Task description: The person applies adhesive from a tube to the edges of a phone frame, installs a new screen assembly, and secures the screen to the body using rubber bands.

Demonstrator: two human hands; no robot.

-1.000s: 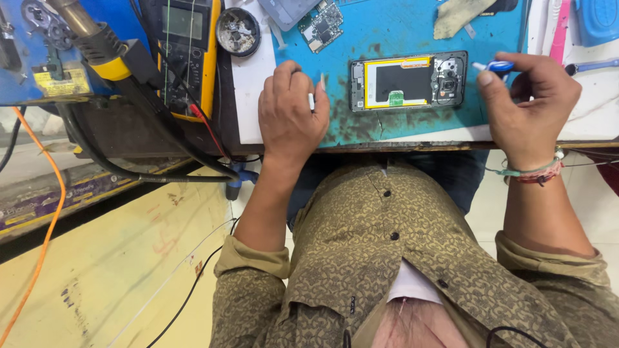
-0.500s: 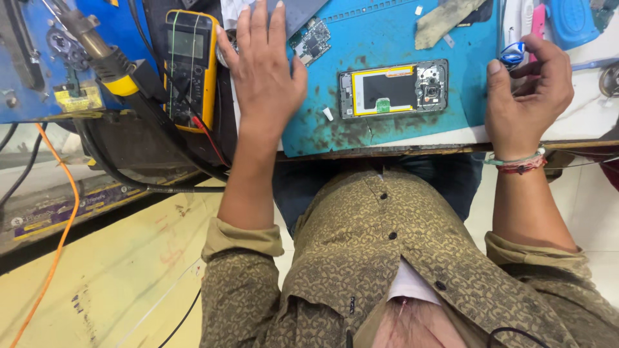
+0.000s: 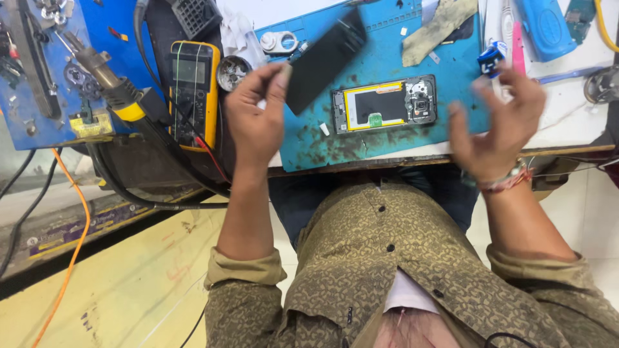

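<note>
Seated at a cluttered repair bench, a person lifts a dark flat panel with the left hand, thumb and fingers pinched on its lower left corner so that it hangs tilted above the blue work mat. Just beside it to the right, an opened phone body lies flat on the mat with its yellow-edged interior and camera module bare. The right hand hovers near the mat's right edge with its fingers spread and loosely curled, gripping nothing; a small blue object sits just beyond its fingertips. A yellow multimeter stands to the left of the left hand, next to a hot-air handle with a yellow collar, and a crumpled cloth rests at the far side of the mat. Judging by the layout, the panel is off the phone and apart from it, the housing is open, and no part is yet joined back to it; whether the panel is the screen or a back cover cannot be told.
</note>
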